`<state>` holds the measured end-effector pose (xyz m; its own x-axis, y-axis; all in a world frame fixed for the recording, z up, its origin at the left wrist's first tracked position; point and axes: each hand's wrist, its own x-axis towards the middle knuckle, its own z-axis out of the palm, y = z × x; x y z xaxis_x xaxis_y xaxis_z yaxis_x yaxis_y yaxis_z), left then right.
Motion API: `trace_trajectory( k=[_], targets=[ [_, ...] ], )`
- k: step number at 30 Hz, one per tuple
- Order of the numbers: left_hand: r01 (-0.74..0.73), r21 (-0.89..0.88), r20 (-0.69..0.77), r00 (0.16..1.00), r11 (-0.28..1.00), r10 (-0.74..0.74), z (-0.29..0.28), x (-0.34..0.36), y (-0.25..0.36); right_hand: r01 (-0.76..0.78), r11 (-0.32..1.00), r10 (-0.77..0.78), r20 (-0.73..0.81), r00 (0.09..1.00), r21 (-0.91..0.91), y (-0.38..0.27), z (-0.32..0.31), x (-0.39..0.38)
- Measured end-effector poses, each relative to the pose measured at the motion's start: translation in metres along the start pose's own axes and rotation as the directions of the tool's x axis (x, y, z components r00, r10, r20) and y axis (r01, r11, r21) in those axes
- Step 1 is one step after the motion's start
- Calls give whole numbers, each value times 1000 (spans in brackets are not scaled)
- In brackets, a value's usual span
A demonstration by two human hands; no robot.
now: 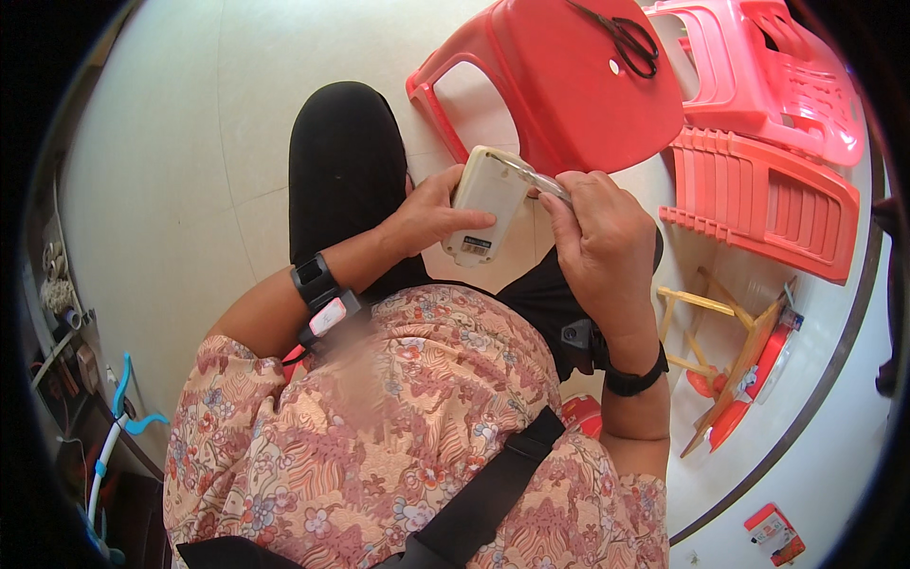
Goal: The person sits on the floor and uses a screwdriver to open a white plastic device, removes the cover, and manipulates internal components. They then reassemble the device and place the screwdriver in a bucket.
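Note:
My left hand (438,213) grips an off-white plastic device (488,204) above my lap, its thumb lying across the flat face. The device is a rounded box with a small dark-and-tan label near its lower end and what look like screw holes at its corners; its other side is hidden. In my right hand (597,223) is a slim screwdriver (542,182) with a metal shaft and a pale, see-through handle, partly covered by my fingers. Its shaft slants across the upper right of the device, and the tip is at or close to the top corner.
Just ahead stands a red plastic stool (569,85) with black-handled scissors (630,43) on it. Pink and red plastic chairs (768,190) fill the right side. A small wooden folding stool (739,370) lies tipped over nearby. A white-and-blue stand (104,455) is at left.

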<state>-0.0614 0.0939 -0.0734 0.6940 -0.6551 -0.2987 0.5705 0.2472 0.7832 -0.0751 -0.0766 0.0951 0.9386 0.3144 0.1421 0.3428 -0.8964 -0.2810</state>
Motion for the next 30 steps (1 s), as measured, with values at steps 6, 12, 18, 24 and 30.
trace_trajectory(
  k=[6,12,18,24,30],
  targets=[
    [16,-51,10,1000,999,-15,0,0,1,10,1000,-10,19,1000,-22,-2,-2,5],
    [7,-33,21,1000,999,-6,2,-1,4,5,999,-3,52,999,-43,-4,-4,7],
    [4,-52,37,999,999,-2,2,-3,4,6,999,-3,69,998,-50,-6,-6,9],
    [-22,-46,41,999,999,24,2,-4,4,21,999,-17,68,998,-47,-8,-7,10],
    [12,-10,44,999,1000,-12,2,-5,7,16,999,-14,65,998,-30,-10,-7,10]
  ],
)
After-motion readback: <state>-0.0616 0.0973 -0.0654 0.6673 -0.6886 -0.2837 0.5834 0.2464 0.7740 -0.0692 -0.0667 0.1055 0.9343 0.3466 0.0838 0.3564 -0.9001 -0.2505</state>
